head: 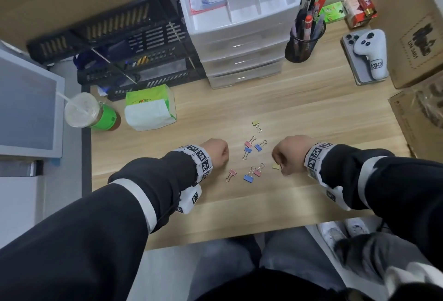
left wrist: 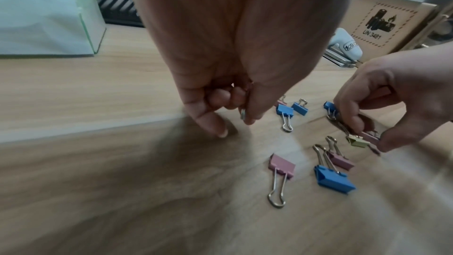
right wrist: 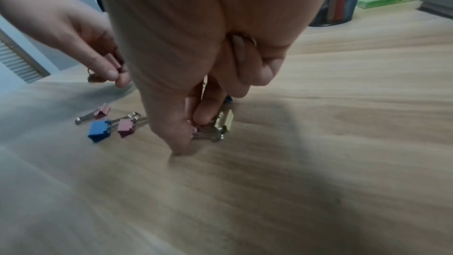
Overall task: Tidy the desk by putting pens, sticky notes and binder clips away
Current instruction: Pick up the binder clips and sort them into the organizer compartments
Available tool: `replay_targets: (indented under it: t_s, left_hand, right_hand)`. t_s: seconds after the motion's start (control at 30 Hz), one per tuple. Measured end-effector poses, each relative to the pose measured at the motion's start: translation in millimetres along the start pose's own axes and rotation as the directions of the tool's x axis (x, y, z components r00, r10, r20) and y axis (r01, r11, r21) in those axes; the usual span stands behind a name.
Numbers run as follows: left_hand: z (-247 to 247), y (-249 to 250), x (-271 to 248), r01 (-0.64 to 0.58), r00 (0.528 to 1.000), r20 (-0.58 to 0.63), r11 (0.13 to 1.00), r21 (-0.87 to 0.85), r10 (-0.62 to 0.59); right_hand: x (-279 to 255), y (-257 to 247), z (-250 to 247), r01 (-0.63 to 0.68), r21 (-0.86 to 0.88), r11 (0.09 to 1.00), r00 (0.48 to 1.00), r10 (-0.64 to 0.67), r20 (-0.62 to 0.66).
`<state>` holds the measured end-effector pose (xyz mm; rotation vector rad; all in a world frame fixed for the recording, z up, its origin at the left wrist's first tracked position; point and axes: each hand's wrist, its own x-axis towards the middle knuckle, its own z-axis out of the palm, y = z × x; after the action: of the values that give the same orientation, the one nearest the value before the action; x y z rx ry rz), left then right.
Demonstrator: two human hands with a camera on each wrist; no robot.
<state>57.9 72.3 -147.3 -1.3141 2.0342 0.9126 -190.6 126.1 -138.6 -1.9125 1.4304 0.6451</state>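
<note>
Light wood-grain laminate desk (head: 311,109) carries: loose small pink, blue and yellow metal binder clips (head: 249,149) near the front centre; white plastic drawer unit (head: 242,56) at the back; black mesh pen cup (head: 302,44) just beside it; green-and-white tissue pack (head: 149,109) and lidded drink cup (head: 82,110) to the left.

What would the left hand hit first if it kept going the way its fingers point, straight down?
Probably the desk: the left hand points down, fingertip at the wood. Nearest loose item, a pink binder clip, lies off to the side.
</note>
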Motion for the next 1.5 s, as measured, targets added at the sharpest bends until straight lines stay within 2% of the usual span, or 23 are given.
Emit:
replay_targets:
  t_s: [0.1,0.23,0.47,0.57,0.67,0.73,0.83,0.93,1.03,1.1,1.27,1.4,1.5]
  left_hand:
    - [-6,1,-5,0.003,1.000,-0.022,1.000,-0.018,-0.003]
    - [-13,3,-7,0.030,0.997,-0.066,0.996,-0.082,-0.036]
    - [-2,10,-9,0.104,0.994,0.042,0.994,-0.029,-0.102]
    - [5,10,-11,0.069,0.996,0.052,0.997,-0.029,-0.067]
    - [13,8,-15,0.004,1.000,0.012,0.999,0.045,-0.005]
    - [20,6,-17,-0.042,0.999,-0.013,0.993,0.110,0.044]
    - [28,9,-17,-0.085,0.994,-0.043,0.975,0.203,0.096]
    - [29,10,-15,-0.107,0.987,-0.085,0.952,0.288,0.137]
    - [31,6,-13,-0.105,0.986,-0.092,0.949,0.298,0.138]
    - [30,5,-13,-0.105,0.987,-0.087,0.947,0.304,0.137]
    - [26,7,-14,-0.084,0.991,-0.071,0.946,0.313,0.112]
    - [24,8,-11,-0.084,0.987,-0.106,0.955,0.286,0.118]
    - [22,8,-8,-0.101,0.985,-0.102,0.938,0.332,0.142]
  right_hand:
    - [-1,2,-2,0.002,0.184,0.983,0.998,0.011,-0.067]
    - [0,1,-10,0.010,0.400,0.916,0.989,0.051,-0.141]
    - [21,-7,-8,-0.089,0.642,0.762,0.983,0.173,-0.069]
    - [27,-13,-11,-0.074,0.741,0.667,0.974,0.208,-0.091]
    - [31,-19,-17,-0.038,0.797,0.602,0.967,0.224,-0.124]
    - [35,-22,-19,-0.012,0.756,0.654,0.973,0.183,-0.143]
    - [39,-25,-20,0.021,0.587,0.809,0.982,0.093,-0.163]
    - [45,-27,-19,0.074,0.459,0.885,0.974,0.035,-0.224]
    - [49,-28,-20,0.126,0.243,0.962,0.964,-0.061,-0.258]
    - [50,-28,-19,0.146,0.163,0.976,0.966,-0.104,-0.238]
    - [58,-32,-15,0.157,0.153,0.976,0.960,-0.114,-0.256]
    - [59,-33,-15,0.155,0.184,0.971,0.947,-0.093,-0.309]
    - [55,-33,-18,0.137,0.317,0.938,0.939,-0.021,-0.344]
